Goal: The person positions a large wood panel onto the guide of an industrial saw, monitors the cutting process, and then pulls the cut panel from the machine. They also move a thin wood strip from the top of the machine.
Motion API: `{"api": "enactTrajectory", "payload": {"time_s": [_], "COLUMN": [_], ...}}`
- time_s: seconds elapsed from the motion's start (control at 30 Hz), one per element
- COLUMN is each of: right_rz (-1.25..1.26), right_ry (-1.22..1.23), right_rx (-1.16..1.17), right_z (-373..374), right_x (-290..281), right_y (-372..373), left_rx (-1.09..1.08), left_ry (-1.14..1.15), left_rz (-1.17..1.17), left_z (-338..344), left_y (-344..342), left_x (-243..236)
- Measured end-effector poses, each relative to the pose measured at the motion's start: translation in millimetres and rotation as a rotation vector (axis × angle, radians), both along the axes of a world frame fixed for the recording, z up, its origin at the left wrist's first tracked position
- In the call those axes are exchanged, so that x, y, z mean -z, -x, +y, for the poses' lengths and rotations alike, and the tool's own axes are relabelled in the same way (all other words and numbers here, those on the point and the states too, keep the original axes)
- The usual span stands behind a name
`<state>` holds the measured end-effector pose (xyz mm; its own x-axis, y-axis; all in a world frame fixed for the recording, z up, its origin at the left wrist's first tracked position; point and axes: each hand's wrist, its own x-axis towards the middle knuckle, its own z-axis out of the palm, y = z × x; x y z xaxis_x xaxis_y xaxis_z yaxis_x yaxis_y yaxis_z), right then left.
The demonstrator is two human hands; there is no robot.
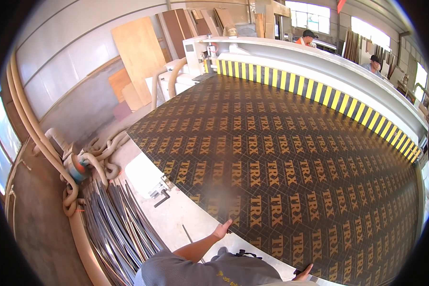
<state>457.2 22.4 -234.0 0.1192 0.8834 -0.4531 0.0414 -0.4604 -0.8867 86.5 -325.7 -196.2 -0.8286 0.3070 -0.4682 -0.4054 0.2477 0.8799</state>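
Observation:
A very large dark brown sheet with rows of gold lettering point(267, 157) lies flat on a white machine and fills the middle of the view. My left hand point(221, 230) grips its near edge, thumb over the top face, with the other fingers mostly hidden at the edge. Further right along that edge, my right hand point(304, 273) also holds the sheet; the thumb side shows and the rest is out of sight. At the far side, the sheet reaches a white machine beam point(291, 55) with a yellow-and-black striped guard point(291, 81).
Left of the machine bed point(176, 209), long thin strips point(117, 224) lie heaped beside a crank handle point(162, 198). Beige hoses point(112, 143) coil near a dust collector point(74, 164). Boards point(138, 57) lean on the wall. Two people point(306, 38) in caps are beyond the beam.

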Motion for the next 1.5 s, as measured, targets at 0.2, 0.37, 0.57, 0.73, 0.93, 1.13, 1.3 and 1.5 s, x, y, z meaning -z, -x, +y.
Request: {"api": "enactTrajectory", "payload": {"time_s": [0.2, 0.37, 0.57, 0.73, 0.93, 1.13, 1.3, 1.5], "right_rz": [0.087, 0.123, 0.094, 0.147, 0.163, 0.126, 0.113, 0.123], "right_ry": [-0.005, -0.028, 0.004, 0.05, 0.011, 0.046, 0.009, -0.016], "right_rx": [-0.13, -0.144, -0.022, -0.109, -0.08, -0.202, -0.119, -0.136], "right_z": [-4.9, -8.7, -13.2, -10.7, -9.6, -11.8, -12.3, -12.6], "right_x": [-11.5, -20.6, -23.7, -19.6, -11.4, -26.4, -20.7, -19.5], "right_y": [-7.9, 0.6, 3.2, -4.6, -3.2, -4.7, -0.7, -0.4], "left_rx": [-0.022, -0.023, -0.031, -0.024, -0.006, 0.021, 0.002, 0.005], "left_ry": [0.031, 0.047, 0.021, 0.042, 0.066, 0.065, -0.001, -0.036], "left_rz": [0.044, 0.069, 0.053, 0.06, 0.037, 0.014, 0.02, -0.003], "left_z": [8.1, 0.6, 3.1, 0.7, 3.1, -1.0, 1.5, -1.2], "left_y": [-2.9, -2.3, -2.7, -3.9, -4.3, 0.2, 1.3, -0.3], "left_x": [-18.3, -8.6, -11.9, -9.0, -17.8, -14.0, -6.3, -0.9]}}
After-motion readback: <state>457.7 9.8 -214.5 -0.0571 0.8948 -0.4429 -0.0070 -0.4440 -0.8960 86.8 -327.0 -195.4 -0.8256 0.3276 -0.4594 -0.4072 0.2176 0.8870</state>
